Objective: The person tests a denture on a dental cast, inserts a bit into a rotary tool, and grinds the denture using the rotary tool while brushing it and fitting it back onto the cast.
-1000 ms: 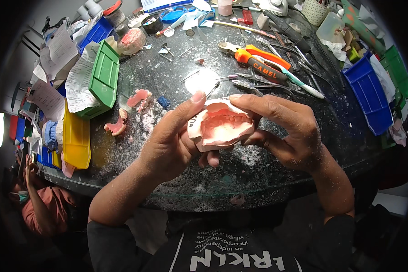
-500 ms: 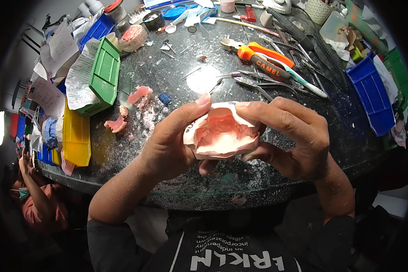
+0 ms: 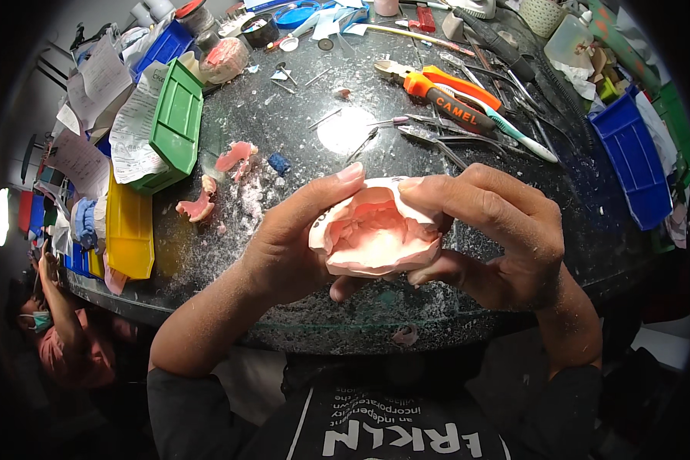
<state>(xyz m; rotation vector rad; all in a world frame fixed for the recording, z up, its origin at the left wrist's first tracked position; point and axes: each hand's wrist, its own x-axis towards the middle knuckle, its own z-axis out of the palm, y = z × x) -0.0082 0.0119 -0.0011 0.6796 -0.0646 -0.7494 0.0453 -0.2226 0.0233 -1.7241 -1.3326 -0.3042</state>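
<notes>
Between both hands, above the near part of the dark bench, is a pale pink plaster dental cast [image 3: 379,238] with a hollow, rough inside facing up toward me. My left hand [image 3: 291,230] grips its left side, the thumb along the upper rim and a fingertip showing beneath. My right hand [image 3: 498,230] holds the right side, index finger on the top rim and thumb at the lower right edge. Left of the hands lie two pink denture pieces, an upper one [image 3: 236,156] and a lower one [image 3: 198,201], beside a small blue block [image 3: 279,163].
Orange-handled pliers [image 3: 452,96], a toothbrush [image 3: 514,134] and several metal hand tools lie at the far right. Green [image 3: 178,126] and yellow [image 3: 130,230] bins with papers line the left; a blue bin [image 3: 630,157] stands right. White dust covers the bench. Another person [image 3: 73,337] sits far left.
The cast has tipped slightly in my hands, so more of its lower outer wall shows. My right hand has shifted a little to the right. The other person has moved slightly.
</notes>
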